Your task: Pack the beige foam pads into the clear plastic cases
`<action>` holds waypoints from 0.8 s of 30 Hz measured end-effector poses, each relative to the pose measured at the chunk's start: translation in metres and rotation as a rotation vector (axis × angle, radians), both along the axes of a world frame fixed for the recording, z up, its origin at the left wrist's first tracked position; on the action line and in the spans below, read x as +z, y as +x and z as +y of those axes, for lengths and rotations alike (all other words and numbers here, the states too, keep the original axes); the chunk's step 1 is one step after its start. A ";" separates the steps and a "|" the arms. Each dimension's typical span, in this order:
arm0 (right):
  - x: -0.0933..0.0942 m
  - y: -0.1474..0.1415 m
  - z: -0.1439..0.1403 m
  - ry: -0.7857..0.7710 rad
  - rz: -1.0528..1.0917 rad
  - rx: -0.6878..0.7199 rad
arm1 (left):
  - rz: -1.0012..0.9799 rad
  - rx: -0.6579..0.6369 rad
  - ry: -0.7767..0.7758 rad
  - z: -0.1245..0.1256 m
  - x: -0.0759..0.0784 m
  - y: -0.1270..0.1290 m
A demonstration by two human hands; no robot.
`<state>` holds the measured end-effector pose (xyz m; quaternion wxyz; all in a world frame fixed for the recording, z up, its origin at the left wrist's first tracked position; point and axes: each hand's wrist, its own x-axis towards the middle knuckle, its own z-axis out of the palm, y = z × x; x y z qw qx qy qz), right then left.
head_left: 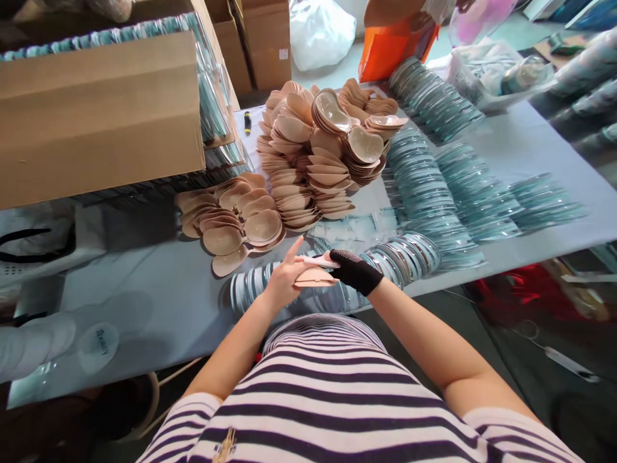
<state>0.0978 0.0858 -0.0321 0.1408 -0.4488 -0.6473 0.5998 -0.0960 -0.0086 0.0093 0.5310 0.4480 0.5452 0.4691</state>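
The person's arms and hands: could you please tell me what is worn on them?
The left hand is bare. The right hand wears a black knitted wrist wrap, with the fingers hard to see. Both forearms are bare; short sleeves of a shirt with dark and pale stripes cover the upper arms.

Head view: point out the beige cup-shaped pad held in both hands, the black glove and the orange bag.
beige cup-shaped pad [314,277], head view, its lower edge.
black glove [355,271], head view, back of the right hand.
orange bag [385,54], head view, front face.
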 end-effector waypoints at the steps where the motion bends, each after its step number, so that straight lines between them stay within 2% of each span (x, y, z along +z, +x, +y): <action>1: -0.001 0.002 -0.001 -0.052 0.036 0.004 | 0.011 -0.034 0.018 0.000 0.000 0.000; 3: 0.000 0.006 -0.002 -0.118 0.080 0.029 | -0.007 -0.112 0.013 0.000 -0.001 0.001; 5: 0.006 0.008 -0.004 -0.151 0.115 0.019 | -0.093 -0.083 -0.041 0.001 -0.003 0.004; 10: 0.022 0.005 0.002 -0.149 0.311 0.028 | -0.527 0.363 -0.274 0.007 -0.024 0.023; 14: 0.037 0.010 0.032 -0.051 0.300 -0.242 | -0.633 0.574 -0.377 0.012 -0.044 0.037; 15: 0.044 0.012 0.042 -0.012 0.282 -0.244 | -0.646 0.599 -0.387 0.012 -0.048 0.037; 16: 0.051 0.014 0.051 0.031 0.264 -0.171 | -0.653 0.594 -0.388 0.012 -0.051 0.037; 18: 0.063 0.010 0.061 0.150 0.222 0.143 | -0.674 0.535 -0.384 0.009 -0.055 0.034; 20: 0.069 -0.006 0.059 0.319 0.126 0.453 | -0.721 0.459 -0.399 0.006 -0.056 0.031; 21: 0.068 -0.017 0.055 0.408 0.041 0.544 | -0.749 0.410 -0.414 0.005 -0.055 0.030; 22: 0.066 -0.029 0.050 0.482 -0.059 0.587 | -0.771 0.355 -0.427 0.004 -0.054 0.029; 24: 0.056 -0.048 0.039 0.549 -0.218 0.548 | -0.765 0.262 -0.408 0.003 -0.051 0.026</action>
